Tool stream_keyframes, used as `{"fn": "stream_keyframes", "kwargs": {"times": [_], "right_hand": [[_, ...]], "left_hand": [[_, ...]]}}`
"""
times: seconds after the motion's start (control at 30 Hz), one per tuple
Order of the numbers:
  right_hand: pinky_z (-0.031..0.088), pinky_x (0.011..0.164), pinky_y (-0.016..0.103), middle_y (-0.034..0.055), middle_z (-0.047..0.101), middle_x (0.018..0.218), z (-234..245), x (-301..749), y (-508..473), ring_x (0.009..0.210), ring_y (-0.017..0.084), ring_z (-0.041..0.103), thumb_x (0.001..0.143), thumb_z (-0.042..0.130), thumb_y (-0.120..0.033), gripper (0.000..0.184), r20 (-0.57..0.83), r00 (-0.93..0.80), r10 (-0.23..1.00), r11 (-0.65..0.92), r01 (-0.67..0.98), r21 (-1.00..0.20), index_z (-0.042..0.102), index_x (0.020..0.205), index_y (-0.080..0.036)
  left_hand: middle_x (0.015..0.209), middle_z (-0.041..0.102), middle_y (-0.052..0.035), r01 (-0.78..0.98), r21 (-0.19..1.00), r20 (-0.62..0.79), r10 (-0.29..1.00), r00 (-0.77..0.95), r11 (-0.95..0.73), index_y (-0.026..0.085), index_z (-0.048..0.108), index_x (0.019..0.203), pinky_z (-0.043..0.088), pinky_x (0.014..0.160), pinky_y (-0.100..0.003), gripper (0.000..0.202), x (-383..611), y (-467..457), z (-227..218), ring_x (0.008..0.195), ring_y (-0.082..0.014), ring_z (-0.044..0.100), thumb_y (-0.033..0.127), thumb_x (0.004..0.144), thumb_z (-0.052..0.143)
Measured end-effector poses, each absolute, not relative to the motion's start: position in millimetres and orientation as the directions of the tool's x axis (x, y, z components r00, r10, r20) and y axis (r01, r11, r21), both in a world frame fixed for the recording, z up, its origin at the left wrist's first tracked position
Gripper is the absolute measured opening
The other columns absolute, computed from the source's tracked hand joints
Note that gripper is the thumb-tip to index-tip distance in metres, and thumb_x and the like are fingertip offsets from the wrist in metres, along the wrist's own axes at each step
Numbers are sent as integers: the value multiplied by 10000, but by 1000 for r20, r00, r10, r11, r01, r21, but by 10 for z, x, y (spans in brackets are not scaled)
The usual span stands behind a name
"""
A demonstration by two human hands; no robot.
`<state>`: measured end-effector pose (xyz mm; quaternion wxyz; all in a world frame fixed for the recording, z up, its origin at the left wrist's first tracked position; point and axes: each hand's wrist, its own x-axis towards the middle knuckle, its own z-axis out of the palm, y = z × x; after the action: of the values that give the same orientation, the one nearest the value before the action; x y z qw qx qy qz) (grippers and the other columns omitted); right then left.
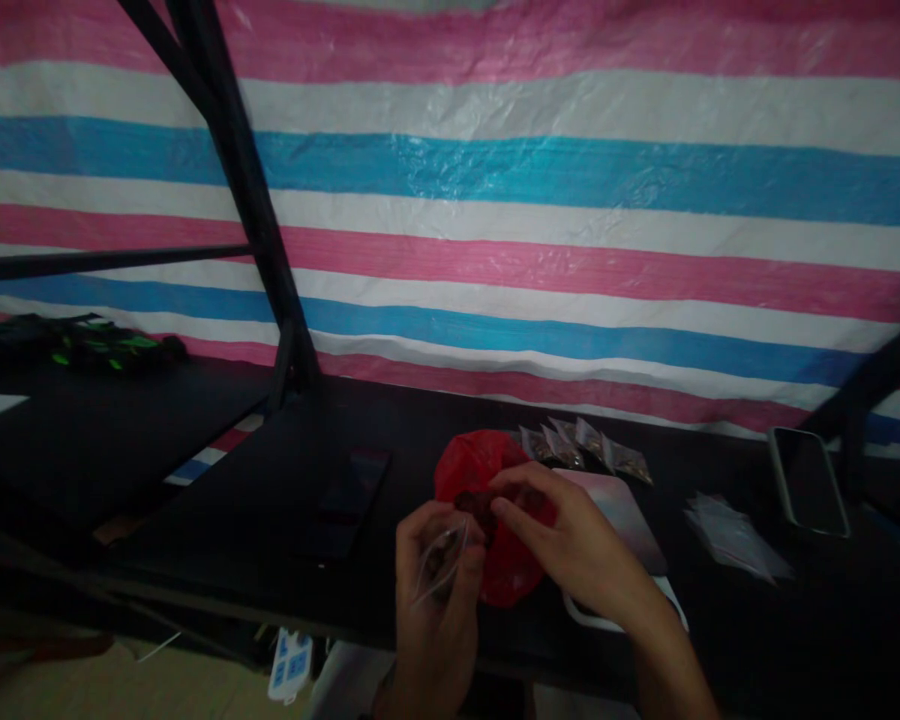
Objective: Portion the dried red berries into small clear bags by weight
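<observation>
My left hand (436, 625) is closed around a small clear zip bag (442, 565) with its mouth spread and some dark bits inside. A red plastic bag (508, 575) lies open on the black table just beyond it, holding dark reddish-brown pieces. Over that bag's opening, my right hand (559, 520) has thumb and forefinger pinched together. Whatever is between those fingertips is too dark to make out. Partly behind my right forearm sits a flat, pale pinkish plate (626, 515) on a white base, perhaps a small scale.
Several filled clear packets (581, 445) lie behind the red bag. To the right are a stack of flat clear bags (735, 535) and a phone (808, 482). A dark flat object (349, 500) lies left. Black frame posts (259, 210) stand before a striped sheet (555, 230).
</observation>
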<state>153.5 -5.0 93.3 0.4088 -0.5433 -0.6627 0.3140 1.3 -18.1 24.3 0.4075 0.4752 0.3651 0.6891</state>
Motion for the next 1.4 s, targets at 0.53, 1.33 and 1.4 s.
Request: {"fn": "stream_keyframes", "kwargs": {"times": [0.53, 1.33, 1.4], "right_hand": [[514, 687, 306, 41, 731, 720, 1006, 2251, -224, 721, 213, 672, 813, 762, -598, 406, 260, 456, 851, 141, 279, -950, 778, 822, -192], [489, 1039, 438, 93, 772, 1185, 690, 1827, -134, 1171, 308, 687, 944, 734, -273, 268, 269, 90, 959, 84, 815, -573, 779, 1208, -261], [477, 1046, 449, 97, 761, 1196, 671, 1718, -111, 1194, 317, 670, 946, 702, -179, 316, 208, 55, 977, 60, 859, -508, 765, 1246, -256]], "left_hand": [[993, 662, -20, 233, 712, 679, 734, 14, -663, 266, 536, 1093, 578, 795, -301, 88, 161, -143, 181, 872, -173, 685, 255, 1021, 585], [1317, 638, -155, 723, 424, 792, 611, -4, -545, 220, 721, 1207, 464, 1130, -558, 259, 17, 201, 143, 1325, -355, 577, 320, 1009, 589], [1366, 619, -185, 752, 477, 740, 669, -65, -454, 198, 738, 1187, 461, 1126, -591, 325, -153, 359, 127, 1342, -400, 567, 398, 961, 617]]}}
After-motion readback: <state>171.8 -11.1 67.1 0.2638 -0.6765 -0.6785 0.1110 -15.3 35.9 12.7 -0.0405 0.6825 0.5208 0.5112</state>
